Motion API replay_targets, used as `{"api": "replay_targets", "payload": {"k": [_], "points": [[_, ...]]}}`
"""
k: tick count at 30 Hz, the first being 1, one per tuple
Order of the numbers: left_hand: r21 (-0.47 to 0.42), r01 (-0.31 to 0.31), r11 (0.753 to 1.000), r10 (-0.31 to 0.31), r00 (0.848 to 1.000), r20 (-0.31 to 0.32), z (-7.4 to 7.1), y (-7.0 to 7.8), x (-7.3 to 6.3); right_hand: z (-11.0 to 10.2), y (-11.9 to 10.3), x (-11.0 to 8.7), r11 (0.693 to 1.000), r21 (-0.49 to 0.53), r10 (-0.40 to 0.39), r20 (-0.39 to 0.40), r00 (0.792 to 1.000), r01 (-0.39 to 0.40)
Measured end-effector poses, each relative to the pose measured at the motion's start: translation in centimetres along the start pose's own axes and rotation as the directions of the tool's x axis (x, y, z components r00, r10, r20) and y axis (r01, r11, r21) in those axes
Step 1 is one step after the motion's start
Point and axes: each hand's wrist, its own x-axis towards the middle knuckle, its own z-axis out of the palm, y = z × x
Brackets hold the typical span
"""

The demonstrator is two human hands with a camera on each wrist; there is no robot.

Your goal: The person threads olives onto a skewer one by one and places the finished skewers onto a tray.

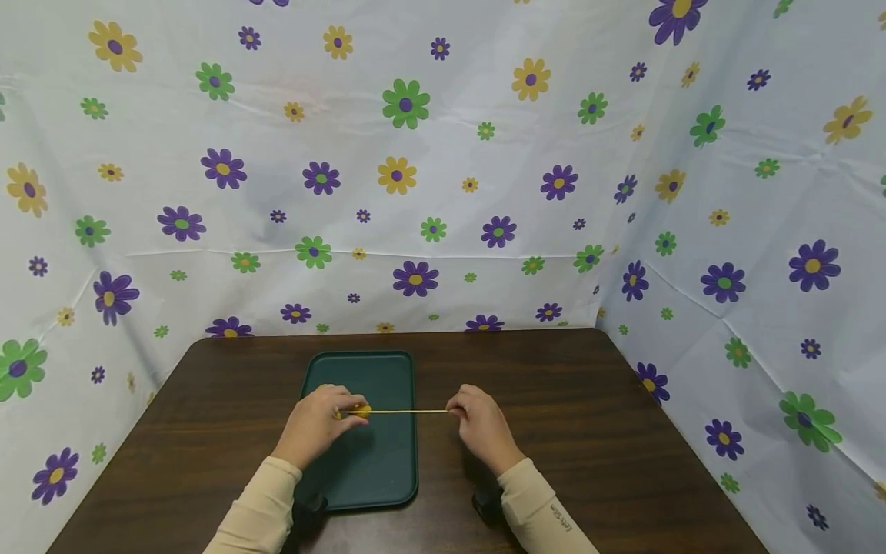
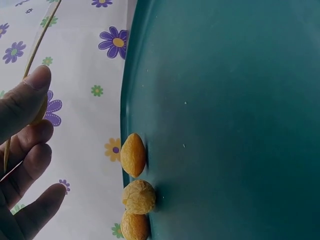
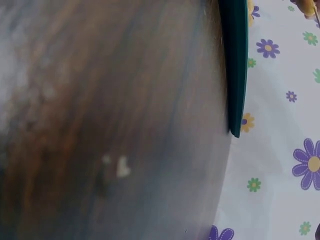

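Observation:
Between both hands a thin wooden skewer (image 1: 408, 412) lies level, over the dark green tray (image 1: 374, 469) and past its right edge. The left hand (image 1: 320, 422) pinches a small yellow-orange rounded piece (image 1: 363, 411) at the skewer's left end. In the left wrist view, the skewer's pointed tip (image 2: 6, 156) shows beyond that piece, which the thumb mostly covers. At the skewer's other end, the right hand (image 1: 481, 428) grips it between thumb and fingers. On the tray sit an oval yellow-orange piece (image 2: 133, 155), a wrinkled round one (image 2: 139, 197) and another rounded one (image 2: 135, 226).
The tray stands on a dark wooden table (image 1: 554, 400), left of its middle. A flower-printed white sheet (image 1: 443, 154) hangs behind the table and along its sides. Small pale crumbs (image 2: 185, 103) dot the tray.

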Motion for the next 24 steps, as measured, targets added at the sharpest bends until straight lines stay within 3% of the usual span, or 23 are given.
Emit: {"api": "replay_targets", "payload": {"k": [8, 13, 24], "points": [[-0.028, 0.038, 0.999, -0.038, 0.999, 0.005, -0.26, -0.34, -0.17, -0.16, 0.78, -0.33, 0.997, 0.047, -0.059, -0.024, 0.998, 0.06], [-0.04, 0.045, 0.998, -0.044, 0.999, 0.016, -0.43, -0.49, -0.19, -0.36, 1.05, -0.33, 0.996, 0.078, -0.047, 0.001, 0.999, 0.047], [-0.006, 0.003, 1.0, -0.003, 1.0, -0.02, -0.06, 0.08, -0.13, -0.71, 0.64, -0.24, 0.991, 0.122, -0.067, 0.048, 0.997, 0.061]]}}
